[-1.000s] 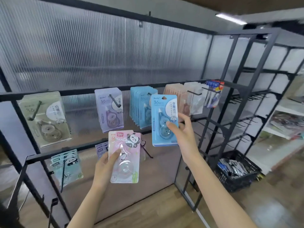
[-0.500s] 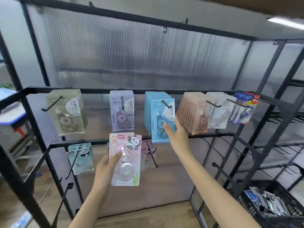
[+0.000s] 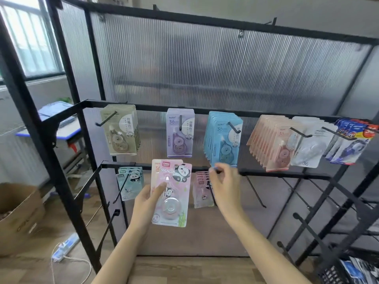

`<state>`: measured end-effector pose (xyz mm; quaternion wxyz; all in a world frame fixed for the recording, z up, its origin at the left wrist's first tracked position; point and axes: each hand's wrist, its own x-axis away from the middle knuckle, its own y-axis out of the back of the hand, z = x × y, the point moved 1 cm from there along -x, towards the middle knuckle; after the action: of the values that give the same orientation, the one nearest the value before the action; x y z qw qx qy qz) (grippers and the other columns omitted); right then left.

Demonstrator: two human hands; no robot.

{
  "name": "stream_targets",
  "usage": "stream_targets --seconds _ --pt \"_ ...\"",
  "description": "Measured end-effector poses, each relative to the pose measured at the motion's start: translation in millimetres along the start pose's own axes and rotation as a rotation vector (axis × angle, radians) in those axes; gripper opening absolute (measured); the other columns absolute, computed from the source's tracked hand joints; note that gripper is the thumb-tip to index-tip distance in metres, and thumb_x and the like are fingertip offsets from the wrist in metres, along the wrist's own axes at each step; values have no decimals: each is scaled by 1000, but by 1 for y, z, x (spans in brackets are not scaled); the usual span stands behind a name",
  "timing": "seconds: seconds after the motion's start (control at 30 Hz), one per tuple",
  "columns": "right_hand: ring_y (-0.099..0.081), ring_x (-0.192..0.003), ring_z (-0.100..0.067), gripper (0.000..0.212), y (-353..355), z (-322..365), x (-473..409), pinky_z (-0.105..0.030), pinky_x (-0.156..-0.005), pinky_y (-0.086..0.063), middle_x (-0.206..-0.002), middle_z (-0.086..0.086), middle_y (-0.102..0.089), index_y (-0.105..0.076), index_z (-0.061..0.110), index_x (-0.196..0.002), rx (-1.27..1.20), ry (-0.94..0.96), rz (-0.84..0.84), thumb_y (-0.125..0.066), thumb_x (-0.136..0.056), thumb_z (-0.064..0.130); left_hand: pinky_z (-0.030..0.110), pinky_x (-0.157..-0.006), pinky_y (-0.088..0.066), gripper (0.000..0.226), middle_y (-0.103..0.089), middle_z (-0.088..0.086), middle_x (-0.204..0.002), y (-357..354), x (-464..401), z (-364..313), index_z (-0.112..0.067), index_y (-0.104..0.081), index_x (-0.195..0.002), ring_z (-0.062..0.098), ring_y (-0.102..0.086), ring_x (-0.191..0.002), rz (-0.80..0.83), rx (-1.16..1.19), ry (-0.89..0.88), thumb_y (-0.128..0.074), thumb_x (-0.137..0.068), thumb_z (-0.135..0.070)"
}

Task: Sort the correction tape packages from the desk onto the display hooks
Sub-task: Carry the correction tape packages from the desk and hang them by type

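My left hand (image 3: 146, 203) holds pink panda correction tape packages (image 3: 171, 193) upright in front of the lower rail, at least two stacked. My right hand (image 3: 224, 184) hangs empty with loosely curled fingers just below the blue packages (image 3: 224, 138) on their upper hook. It is close to the pink panda packages (image 3: 202, 189) hanging on the lower hook. On the upper rail also hang olive packages (image 3: 121, 130), a purple package (image 3: 180, 133), peach packages (image 3: 272, 140), white packages (image 3: 309, 146) and dark blue packages (image 3: 352, 144).
Teal panda packages (image 3: 130, 181) hang at the lower left. Bare black hooks (image 3: 256, 191) stick out toward me along the lower rail and the right rack. A cardboard box (image 3: 18, 214) and a power strip (image 3: 65, 245) lie on the floor at left; a black basket (image 3: 348, 271) sits at bottom right.
My right hand has hung the blue package on its hook, let go, and dropped down to the lower rail. My view has swung left. The left hand keeps its pink packages.
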<state>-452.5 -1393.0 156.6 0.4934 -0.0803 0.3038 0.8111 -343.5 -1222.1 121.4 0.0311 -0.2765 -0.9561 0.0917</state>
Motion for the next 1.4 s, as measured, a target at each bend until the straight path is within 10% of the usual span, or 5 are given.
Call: stream_targets --seconds 0.2,0.5,0.67,1.4 --pt "-56 -69 4 11 -30 3 27 -16 -70 -40 -76 11 -64 -63 19 -84 -266 -161 325 -61 -93 25 46 -85 -55 57 -75 11 -98 -5 10 2 -9 -67 -104 31 -72 -91 69 -7 22 -77 -70 -53" --pt "-60 -81 -22 12 -5 -28 26 -35 -73 -44 -87 -8 -65 -56 10 -85 -489 -423 127 -59 -94 17 52 -93 -53 43 -76 7 -99 14 8 9 -14 -69 -104 32 -71 -97 34 -91 9 -70 -81 -50" --pt "-56 -80 -13 13 31 -70 42 -24 -66 -41 -90 -4 -63 -56 -1 -93 -347 -467 29 -56 -96 11 44 -88 -54 19 -76 5 -97 27 4 15 -14 -69 -104 30 -71 -95 7 -84 11 -62 -94 -30" --pt "-59 -84 -16 7 -17 -134 53 -31 -75 -44 -90 -1 -66 -61 8 -91 -179 -570 10 -58 -92 14 45 -90 -52 36 -75 12 -101 11 15 34 -12 -69 -100 26 -69 -91 58 -8 86 -66 -77 -39"
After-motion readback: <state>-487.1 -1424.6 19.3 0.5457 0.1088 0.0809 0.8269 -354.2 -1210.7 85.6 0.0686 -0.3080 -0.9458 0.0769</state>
